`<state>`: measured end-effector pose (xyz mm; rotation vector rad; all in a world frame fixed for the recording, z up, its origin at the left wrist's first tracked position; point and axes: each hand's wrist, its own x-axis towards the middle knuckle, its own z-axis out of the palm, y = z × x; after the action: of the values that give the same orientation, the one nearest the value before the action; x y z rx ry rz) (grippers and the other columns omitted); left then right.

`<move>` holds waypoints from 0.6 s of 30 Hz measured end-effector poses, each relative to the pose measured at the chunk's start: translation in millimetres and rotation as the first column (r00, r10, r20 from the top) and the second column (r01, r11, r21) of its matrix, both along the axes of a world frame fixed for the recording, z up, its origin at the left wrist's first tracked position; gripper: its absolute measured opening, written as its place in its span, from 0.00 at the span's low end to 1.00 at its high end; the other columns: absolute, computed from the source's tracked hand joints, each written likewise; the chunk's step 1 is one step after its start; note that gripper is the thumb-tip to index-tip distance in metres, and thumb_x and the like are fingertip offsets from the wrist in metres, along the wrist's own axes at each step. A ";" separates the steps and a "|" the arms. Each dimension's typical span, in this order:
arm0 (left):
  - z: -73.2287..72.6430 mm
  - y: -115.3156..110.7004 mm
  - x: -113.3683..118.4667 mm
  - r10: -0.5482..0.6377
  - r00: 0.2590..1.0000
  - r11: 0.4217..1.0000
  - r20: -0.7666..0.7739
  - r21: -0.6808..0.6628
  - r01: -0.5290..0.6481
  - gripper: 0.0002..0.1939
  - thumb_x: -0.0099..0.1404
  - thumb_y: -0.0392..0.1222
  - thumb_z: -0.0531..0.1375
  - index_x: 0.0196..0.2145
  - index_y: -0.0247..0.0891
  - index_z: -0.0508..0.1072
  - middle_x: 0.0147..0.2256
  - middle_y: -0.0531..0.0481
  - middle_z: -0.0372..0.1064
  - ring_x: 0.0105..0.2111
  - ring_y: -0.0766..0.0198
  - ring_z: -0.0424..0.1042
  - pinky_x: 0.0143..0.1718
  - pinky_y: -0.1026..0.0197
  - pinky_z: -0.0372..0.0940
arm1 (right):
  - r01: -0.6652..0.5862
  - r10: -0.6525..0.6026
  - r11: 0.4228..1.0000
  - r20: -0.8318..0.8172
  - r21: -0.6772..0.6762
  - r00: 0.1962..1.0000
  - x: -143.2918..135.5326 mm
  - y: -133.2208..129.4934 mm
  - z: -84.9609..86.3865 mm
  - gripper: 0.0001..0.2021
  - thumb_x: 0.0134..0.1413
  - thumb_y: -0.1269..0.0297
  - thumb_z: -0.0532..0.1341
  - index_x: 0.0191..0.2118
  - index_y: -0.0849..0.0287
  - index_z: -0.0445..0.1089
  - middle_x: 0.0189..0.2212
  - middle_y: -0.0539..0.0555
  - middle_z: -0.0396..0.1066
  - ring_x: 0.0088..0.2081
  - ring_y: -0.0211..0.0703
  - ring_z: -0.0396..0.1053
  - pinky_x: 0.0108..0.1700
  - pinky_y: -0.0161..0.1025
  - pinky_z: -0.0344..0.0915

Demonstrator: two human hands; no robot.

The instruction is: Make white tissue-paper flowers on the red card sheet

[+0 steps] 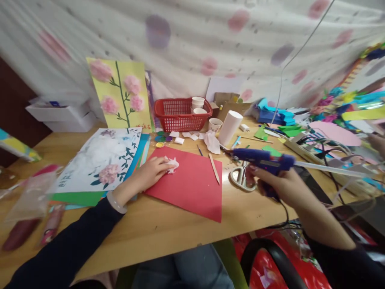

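My left hand (155, 171) rests on a sheet of red paper (192, 184), its fingertips closed on a small crumpled white tissue piece (173, 165). The fingers partly hide that piece. In my right hand (278, 182) is a blue hot glue gun (261, 159), held over the right side of the table with its nozzle pointing left. A long translucent glue stick (327, 167) juts from its back. Below the gun lie scissors (240, 178), partly covered by it. A flat wooden stick (214, 168) lies along the red paper's right side.
Left are a flower picture (87, 172) on coloured sheets and a yellow flower picture (116, 92) propped upright. A red basket (177, 115) holds paper cups. A white paper roll (230, 127) stands right of it. A power strip (313, 156) with cables and paper scraps crowd the right.
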<state>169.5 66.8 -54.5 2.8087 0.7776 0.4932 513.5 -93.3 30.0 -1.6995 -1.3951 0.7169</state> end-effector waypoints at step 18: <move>-4.4 5.4 0.1 -0.003 0.994 0.985 0.107 -0.172 0.022 0.18 0.73 0.37 0.50 0.54 0.45 0.73 0.52 0.45 0.70 0.54 0.56 0.66 0.56 0.52 0.60 | -0.312 0.326 0.945 0.298 -0.096 0.897 -120.8 60.3 -50.6 0.22 0.60 0.44 0.55 0.24 0.57 0.65 0.17 0.47 0.60 0.21 0.36 0.56 0.23 0.35 0.51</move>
<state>169.6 72.2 -58.9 2.6031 0.7426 0.5403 392.6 -33.0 -20.7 -1.6886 -1.9247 0.6813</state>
